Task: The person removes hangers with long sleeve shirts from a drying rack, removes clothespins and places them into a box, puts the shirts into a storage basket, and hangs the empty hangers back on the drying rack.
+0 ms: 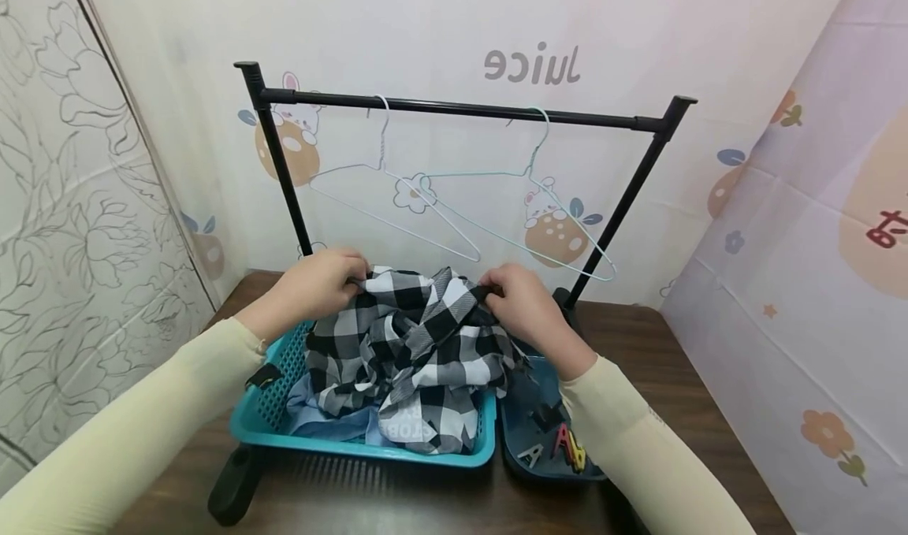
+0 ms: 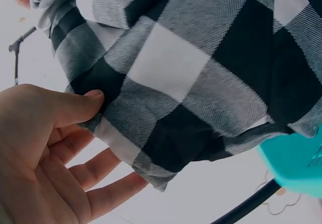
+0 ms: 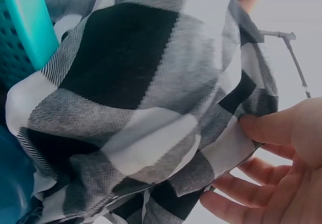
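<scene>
A black, white and grey checked cloth garment (image 1: pixel 426 338), bunched and creased, hangs between both hands over a turquoise basket (image 1: pixel 369 450). My left hand (image 1: pixel 322 283) pinches its upper left edge; in the left wrist view the thumb (image 2: pixel 80 105) presses on the fabric with the fingers behind. At the upper right edge, my right hand (image 1: pixel 521 302) pinches the cloth between thumb (image 3: pixel 264 126) and fingers. Lower folds of the garment drop into the basket, over a light blue cloth (image 1: pixel 329 421) lying inside.
Behind stands a black rack (image 1: pixel 454 108) with a white hanger (image 1: pixel 397 224) and a mint-green hanger (image 1: pixel 511 243) on its bar. Right of the basket, a dark blue tray (image 1: pixel 521 432) holds several clips (image 1: pixel 567 447). A black rack foot (image 1: pixel 234 488) juts forward on the wooden table (image 1: pixel 340 503).
</scene>
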The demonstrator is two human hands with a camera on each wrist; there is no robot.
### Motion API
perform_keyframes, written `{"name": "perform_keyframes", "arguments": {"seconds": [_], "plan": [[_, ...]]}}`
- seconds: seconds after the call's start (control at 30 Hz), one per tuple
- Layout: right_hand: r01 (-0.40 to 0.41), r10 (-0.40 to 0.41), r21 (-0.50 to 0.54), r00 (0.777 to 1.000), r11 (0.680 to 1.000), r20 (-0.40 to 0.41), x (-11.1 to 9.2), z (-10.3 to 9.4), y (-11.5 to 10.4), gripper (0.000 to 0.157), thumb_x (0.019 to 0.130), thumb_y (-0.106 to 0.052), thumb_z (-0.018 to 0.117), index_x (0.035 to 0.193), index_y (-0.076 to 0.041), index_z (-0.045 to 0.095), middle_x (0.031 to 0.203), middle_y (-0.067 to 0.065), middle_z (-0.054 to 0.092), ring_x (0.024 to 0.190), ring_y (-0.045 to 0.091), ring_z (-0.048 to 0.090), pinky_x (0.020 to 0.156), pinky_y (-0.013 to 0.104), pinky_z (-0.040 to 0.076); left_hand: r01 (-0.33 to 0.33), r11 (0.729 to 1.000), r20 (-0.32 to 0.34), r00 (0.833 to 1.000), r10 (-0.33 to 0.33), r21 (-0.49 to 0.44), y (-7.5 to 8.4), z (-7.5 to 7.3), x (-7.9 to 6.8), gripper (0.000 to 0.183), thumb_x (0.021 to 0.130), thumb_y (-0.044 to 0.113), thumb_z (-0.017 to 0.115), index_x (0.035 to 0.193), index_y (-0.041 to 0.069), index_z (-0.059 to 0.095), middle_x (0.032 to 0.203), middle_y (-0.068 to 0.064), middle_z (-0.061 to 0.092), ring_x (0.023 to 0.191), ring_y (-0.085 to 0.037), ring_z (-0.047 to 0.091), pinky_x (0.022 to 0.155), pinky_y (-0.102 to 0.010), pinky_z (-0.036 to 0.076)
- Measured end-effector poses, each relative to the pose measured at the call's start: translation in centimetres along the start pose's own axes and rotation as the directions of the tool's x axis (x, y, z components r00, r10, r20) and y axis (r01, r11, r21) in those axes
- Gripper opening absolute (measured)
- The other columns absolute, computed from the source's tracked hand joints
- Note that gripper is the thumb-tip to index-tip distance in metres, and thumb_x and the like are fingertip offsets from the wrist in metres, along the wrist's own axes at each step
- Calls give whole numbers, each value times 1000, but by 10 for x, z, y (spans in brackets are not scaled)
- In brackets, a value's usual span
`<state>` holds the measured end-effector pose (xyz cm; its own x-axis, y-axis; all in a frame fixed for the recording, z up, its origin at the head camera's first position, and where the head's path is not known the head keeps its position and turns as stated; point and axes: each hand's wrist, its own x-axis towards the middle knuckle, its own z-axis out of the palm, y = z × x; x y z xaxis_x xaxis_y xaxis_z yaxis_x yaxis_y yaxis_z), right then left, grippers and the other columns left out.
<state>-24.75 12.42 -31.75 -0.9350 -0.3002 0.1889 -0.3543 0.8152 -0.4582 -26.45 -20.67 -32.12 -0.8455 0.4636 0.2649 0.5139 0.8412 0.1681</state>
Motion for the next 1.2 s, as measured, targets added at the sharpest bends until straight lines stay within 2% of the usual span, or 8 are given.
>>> {"name": "perform_keyframes", "arguments": {"seconds": [0.23,0.37,0.43,0.63,0.83,0.97,1.07,1.2], "plan": [[33,-33,-40,999,999,4,-29,-3,-18,20,98,-8,65,116,-10,74,119,8,63,97,24,58,81,40,54,-69,997,-7,998,69,30,16,-12,-27,16,89,5,70,94,19,75,125,1,69,101,-20,66,71,-36,54],[52,-46,-73,996,996,82,-40,-2,-25,21,97,-9,68,116,-13,75,118,6,64,97,21,58,80,38,54,-125,992,64,990,124,12,25,-14,-40,20,86,3,72,82,22,68,130,-2,67,97,-17,66,67,-30,50],[44,-33,-71,988,997,151,-45,-1,-29,22,96,-9,69,116,-15,75,118,4,64,95,20,58,76,36,55,-145,989,130,981,144,-6,30,-13,-45,22,85,3,73,79,23,64,118,0,68,88,-14,63,65,-28,47],[4,22,-73,934,997,358,-53,5,-38,26,97,-8,67,120,-18,74,130,4,63,96,19,58,73,32,54,-168,983,322,929,184,-79,41,-6,-52,23,89,12,75,79,26,60,86,12,58,71,-8,49,61,-26,42],[127,-74,-83,879,988,472,-53,19,-39,26,98,-11,66,123,-17,74,126,2,63,102,16,59,90,37,55,-109,987,443,884,149,-114,46,5,-54,16,89,19,78,83,27,65,88,14,62,75,-8,53,68,-28,48],[234,-156,-76,822,969,548,-49,30,-40,25,100,-17,66,123,-18,74,126,0,64,102,11,59,89,33,54,-33,991,544,833,98,-129,47,15,-55,6,92,28,77,89,29,71,92,16,66,78,-6,57,74,-31,52],[281,-179,-83,786,956,592,-44,35,-44,24,100,-20,66,123,-19,75,125,-1,65,103,10,59,90,31,54,7,991,604,794,74,-131,45,21,-56,5,93,32,76,96,28,75,95,16,67,81,-5,60,78,-33,55],[330,-196,-94,739,939,644,-38,41,-51,25,100,-23,67,123,-19,75,122,-3,67,103,8,59,91,30,54,22,992,633,772,64,-127,42,28,-53,8,93,31,75,98,26,77,94,16,69,82,-4,61,80,-35,56]]}}
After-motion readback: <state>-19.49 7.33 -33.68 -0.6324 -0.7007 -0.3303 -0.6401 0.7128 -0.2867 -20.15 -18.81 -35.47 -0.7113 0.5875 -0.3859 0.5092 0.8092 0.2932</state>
